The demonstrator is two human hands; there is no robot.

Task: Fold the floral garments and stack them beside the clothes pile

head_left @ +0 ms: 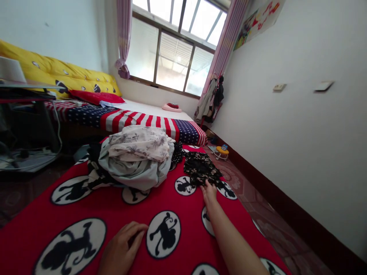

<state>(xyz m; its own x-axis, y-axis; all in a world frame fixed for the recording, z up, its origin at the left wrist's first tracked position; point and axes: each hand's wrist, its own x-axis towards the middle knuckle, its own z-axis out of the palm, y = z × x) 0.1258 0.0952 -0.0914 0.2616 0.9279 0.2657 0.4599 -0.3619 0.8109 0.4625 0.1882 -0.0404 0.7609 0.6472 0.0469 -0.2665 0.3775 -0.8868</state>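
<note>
My right arm stretches forward, and my right hand (209,191) touches the near edge of a black floral garment (202,168). Its fingers look apart, with the fingertips against the cloth. The garment lies spread flat near the right side of the red bedspread (149,219). Close to me, my left hand (123,246) rests on the bedspread with bent fingers and a gap at the thumb, holding nothing. Beyond it sits a heaped pile of clothes (137,152), with a white floral piece on top of pale grey-green cloth. Black polka-dot cloth (177,152) shows behind the pile's right side.
A second bed with a stars-and-stripes cover (137,118) stands under the window. At left is a desk (28,86) with cables. A yellow-topped baby walker or stool (222,151) is on the floor by the right wall, near hanging clothes (210,97).
</note>
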